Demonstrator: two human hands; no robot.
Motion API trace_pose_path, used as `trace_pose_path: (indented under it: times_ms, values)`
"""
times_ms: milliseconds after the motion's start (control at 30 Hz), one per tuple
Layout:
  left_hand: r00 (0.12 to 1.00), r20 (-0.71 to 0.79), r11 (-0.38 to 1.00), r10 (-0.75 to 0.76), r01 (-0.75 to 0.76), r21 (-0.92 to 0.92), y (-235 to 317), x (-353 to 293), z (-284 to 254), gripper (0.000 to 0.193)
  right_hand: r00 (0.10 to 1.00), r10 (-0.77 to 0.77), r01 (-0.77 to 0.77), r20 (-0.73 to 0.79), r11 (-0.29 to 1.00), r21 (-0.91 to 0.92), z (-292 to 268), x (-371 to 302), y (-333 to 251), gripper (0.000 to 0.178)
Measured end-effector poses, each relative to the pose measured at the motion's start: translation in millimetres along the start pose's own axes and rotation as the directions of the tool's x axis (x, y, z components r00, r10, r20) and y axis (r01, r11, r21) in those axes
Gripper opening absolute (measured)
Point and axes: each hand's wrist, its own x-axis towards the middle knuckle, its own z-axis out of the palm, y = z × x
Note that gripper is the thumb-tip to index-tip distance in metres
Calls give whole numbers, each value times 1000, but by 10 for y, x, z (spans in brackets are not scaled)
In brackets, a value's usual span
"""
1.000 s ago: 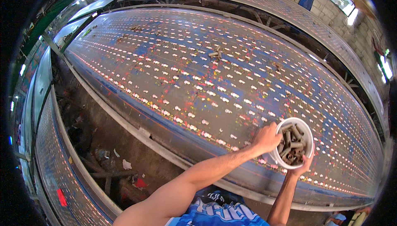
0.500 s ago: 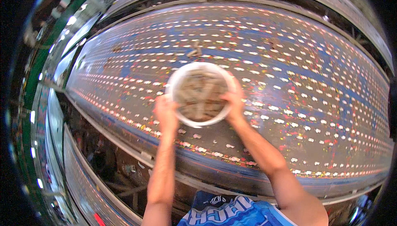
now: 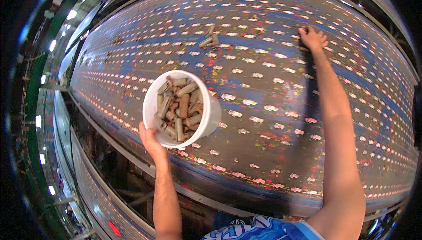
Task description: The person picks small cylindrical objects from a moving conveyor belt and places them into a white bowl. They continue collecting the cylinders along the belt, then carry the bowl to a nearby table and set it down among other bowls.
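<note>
Roughly mid-view, toward 9 o'clock: white bucket (image 3: 214, 116) of brown cylinders (image 3: 184, 103), left hand (image 3: 154, 142) clasping its rim at 7 o'clock. Right hand (image 3: 313, 40) at bucket's 2 o'clock, fingers splayed, toward the far edge of the table (image 3: 259, 145); contact unclear. Broad room between hands. Loose cylinders (image 3: 215, 39) at 1 o'clock from bucket; table's near edge, 6 o'clock.

Your long, flat, dk-grey table (image 3: 231, 147), blue-stained, red- & yellow-flecked, carries rows of sm. white-and-red printed shapes (image 3: 249, 102); a few grey-brown cylindrical pieces (image 3: 215, 39) lie loosely piled on it, twd the far side from you.
</note>
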Motion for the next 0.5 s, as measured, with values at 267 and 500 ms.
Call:
trace_pose_path:
  times_ms: [267, 500]
  values:
    - [982, -68, 984, -175, 172, -51, 153, -71, -17, 29, 952, -286, 304, -107, 915, 265, 581, -424, -1444, 45]
    - [978, -68, 979, -198, 194, -60, 248, -135, -40, 30, 737, -618, 515, 273, 776, 365, 493, -1442, -3087, 83]
